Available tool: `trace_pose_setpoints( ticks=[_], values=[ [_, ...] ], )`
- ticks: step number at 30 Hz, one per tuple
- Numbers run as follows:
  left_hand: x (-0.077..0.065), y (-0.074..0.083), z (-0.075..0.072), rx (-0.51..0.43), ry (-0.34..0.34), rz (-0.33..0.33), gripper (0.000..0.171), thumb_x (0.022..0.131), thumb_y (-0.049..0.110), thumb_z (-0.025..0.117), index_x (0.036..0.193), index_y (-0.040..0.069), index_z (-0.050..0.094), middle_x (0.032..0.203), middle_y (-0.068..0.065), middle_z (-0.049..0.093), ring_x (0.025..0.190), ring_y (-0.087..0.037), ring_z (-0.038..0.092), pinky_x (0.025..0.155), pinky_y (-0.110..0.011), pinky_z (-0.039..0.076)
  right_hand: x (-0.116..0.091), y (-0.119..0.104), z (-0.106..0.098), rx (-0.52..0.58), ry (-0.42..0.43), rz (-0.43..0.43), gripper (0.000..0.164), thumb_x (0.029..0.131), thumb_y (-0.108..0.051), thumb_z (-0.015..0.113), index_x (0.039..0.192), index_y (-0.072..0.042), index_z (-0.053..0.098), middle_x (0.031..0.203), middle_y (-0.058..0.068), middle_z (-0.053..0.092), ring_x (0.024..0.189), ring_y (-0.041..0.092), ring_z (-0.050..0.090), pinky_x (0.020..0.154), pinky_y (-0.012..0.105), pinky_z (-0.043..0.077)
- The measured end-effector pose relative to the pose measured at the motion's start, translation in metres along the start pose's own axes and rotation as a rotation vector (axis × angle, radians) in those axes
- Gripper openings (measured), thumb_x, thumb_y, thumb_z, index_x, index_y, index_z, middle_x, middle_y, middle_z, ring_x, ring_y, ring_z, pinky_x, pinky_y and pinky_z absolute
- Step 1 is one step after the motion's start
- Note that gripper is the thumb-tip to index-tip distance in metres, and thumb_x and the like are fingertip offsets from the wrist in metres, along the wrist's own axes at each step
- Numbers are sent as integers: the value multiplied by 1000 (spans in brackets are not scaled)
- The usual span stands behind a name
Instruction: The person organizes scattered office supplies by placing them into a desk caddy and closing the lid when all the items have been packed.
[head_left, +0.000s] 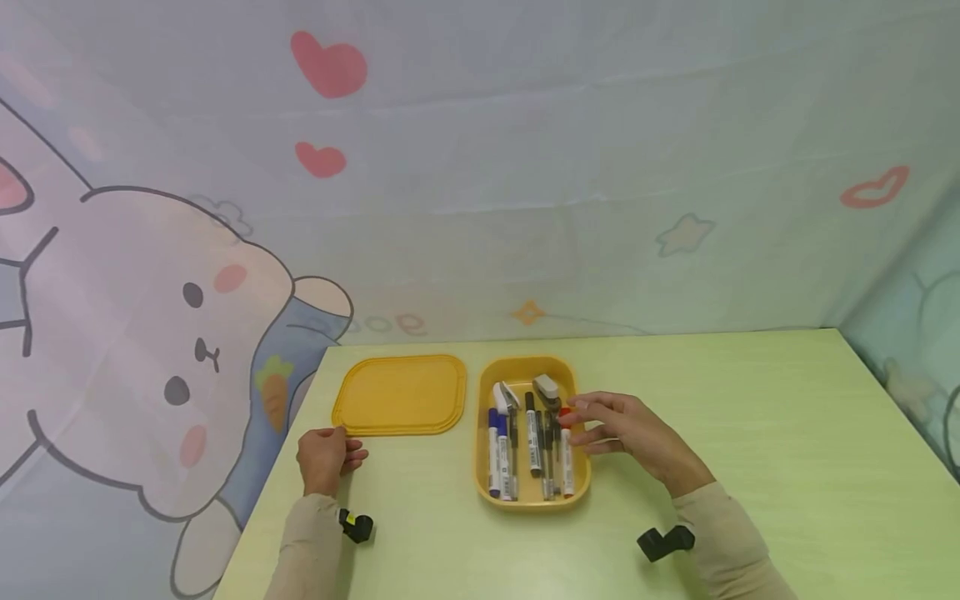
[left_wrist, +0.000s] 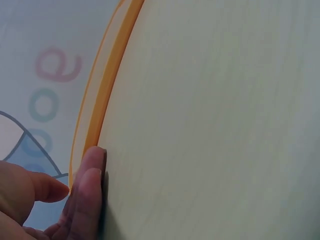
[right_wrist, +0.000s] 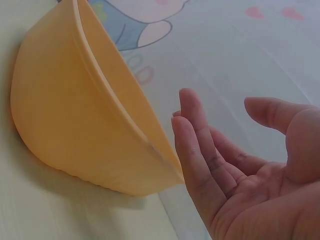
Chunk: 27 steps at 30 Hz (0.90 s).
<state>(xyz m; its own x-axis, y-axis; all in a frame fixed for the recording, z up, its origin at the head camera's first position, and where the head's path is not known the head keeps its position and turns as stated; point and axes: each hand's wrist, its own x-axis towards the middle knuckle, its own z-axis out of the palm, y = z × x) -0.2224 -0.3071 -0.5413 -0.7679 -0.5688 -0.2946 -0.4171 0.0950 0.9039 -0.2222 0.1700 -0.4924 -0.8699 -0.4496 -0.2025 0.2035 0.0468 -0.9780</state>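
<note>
A flat yellow lid (head_left: 399, 395) lies at the table's back left. At its front left corner my left hand (head_left: 324, 454) pinches the edge; in the left wrist view the thumb (left_wrist: 50, 188) is on one side of the rim and the fingers on the other. To the right stands a yellow plastic box (head_left: 480, 467) holding several pens and markers, among them a red-capped marker (head_left: 567, 458), plus white-ended clips (head_left: 546, 387). My right hand (head_left: 622, 429) is at the box's right rim, fingers spread and gripping nothing, its fingertips overlapping the rim in the head view.
The light green table (head_left: 750, 433) runs up to a printed cloth backdrop (head_left: 525, 167) along its far edge. Each wrist wears a black camera mount, the right one (head_left: 666, 543) close above the table.
</note>
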Motion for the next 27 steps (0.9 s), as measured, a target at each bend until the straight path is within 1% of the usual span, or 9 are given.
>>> trace_pose_setpoints(
  ticks=[7, 11, 15, 19, 24, 27],
  values=[
    [9, -5, -2, -4, 26, 10, 35, 101, 12, 49, 126, -11, 49, 67, -7, 72, 56, -16, 72, 53, -28, 58, 0, 1, 2, 1, -14, -10, 65, 103, -39, 60, 147, 7, 45, 132, 25, 64, 103, 31, 73, 87, 39, 59],
    [13, -7, 0, 12, 40, 22, 32, 101, 12, 50, 122, -12, 52, 63, -6, 71, 52, -14, 71, 51, -28, 57, 0, 1, 2, -1, -19, -11, 66, 103, -40, 60, 147, 7, 45, 132, 25, 64, 103, 30, 73, 87, 39, 59],
    [16, -5, 2, 46, 57, 42, 34, 100, 15, 53, 114, -16, 59, 61, -7, 71, 51, -15, 71, 50, -28, 57, 1, 2, 2, -3, -14, -7, 66, 103, -41, 60, 146, 7, 46, 132, 24, 65, 102, 29, 74, 86, 39, 60],
    [17, -4, 4, 59, 68, 63, 37, 99, 15, 55, 112, -19, 61, 61, -11, 71, 50, -17, 71, 49, -27, 56, 4, 2, 4, -11, -5, 5, 65, 102, -41, 61, 145, 6, 47, 133, 23, 65, 104, 32, 73, 86, 41, 59],
    [16, -4, 4, 49, 60, 45, 40, 99, 17, 56, 114, -19, 60, 59, -11, 71, 49, -16, 70, 49, -26, 56, 6, 0, 7, -22, -25, 1, 65, 102, -41, 60, 144, 7, 47, 134, 24, 64, 108, 40, 70, 87, 44, 59],
    [15, -3, 1, 36, 50, 30, 42, 99, 19, 56, 116, -19, 60, 60, -11, 71, 50, -17, 71, 50, -26, 56, 8, -1, 9, -33, -42, -4, 64, 103, -40, 59, 144, 7, 48, 133, 24, 65, 106, 35, 72, 86, 42, 59]
  ],
)
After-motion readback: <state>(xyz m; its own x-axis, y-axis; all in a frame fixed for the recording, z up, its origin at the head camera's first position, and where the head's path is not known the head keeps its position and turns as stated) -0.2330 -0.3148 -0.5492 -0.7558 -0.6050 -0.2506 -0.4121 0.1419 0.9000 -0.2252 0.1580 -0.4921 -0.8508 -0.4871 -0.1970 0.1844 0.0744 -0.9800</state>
